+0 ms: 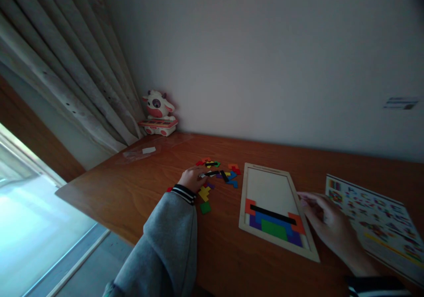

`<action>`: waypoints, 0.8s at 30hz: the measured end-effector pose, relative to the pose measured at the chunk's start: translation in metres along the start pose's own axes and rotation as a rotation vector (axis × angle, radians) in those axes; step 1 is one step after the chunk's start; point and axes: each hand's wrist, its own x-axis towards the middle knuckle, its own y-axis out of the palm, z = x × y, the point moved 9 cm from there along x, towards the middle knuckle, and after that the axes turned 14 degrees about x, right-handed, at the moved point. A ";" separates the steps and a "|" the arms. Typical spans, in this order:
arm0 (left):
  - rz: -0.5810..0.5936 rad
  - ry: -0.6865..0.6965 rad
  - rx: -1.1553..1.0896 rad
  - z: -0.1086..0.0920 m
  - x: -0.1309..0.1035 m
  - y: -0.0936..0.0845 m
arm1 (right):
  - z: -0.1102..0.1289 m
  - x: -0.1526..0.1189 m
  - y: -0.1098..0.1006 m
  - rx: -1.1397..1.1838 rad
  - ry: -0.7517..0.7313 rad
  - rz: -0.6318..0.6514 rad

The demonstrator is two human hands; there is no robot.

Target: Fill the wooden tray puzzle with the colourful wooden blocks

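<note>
My left hand [192,178], in a grey sleeve, reaches into a loose heap of flat coloured puzzle pieces. Its fingertips are partly hidden beside a black bar piece [212,173], and whether they grip it I cannot tell. Around it lie a yellow piece [204,193], a green square [205,207] and a blue piece [232,183]. My right hand [326,219] has its fingers curled, thumb and forefinger at the right edge of the wooden puzzle tray [242,204]. Orange, blue, purple and green pieces fill the tray's near end, with a black bar [273,214] across them.
A printed sheet of coloured figures [374,222] lies to the right, partly behind my right forearm. At the back left stands a cow-shaped toy keyboard [159,114], with a clear plastic bag [135,155] before it. The wooden table [115,186] meets the wall.
</note>
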 end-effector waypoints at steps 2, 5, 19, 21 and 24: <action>-0.025 0.001 -0.009 0.001 0.001 0.000 | 0.000 0.000 0.000 0.005 -0.007 -0.006; -0.047 0.013 -0.016 0.002 0.001 0.002 | 0.003 0.000 0.000 0.009 -0.023 -0.012; -0.099 -0.038 -0.001 0.012 0.001 0.002 | 0.012 0.001 0.000 0.002 -0.044 -0.010; -0.069 -0.041 0.007 0.012 0.001 0.004 | 0.013 0.001 0.000 -0.004 -0.052 -0.010; -0.031 -0.056 0.028 0.014 0.001 0.007 | 0.015 0.001 0.000 -0.020 -0.064 -0.013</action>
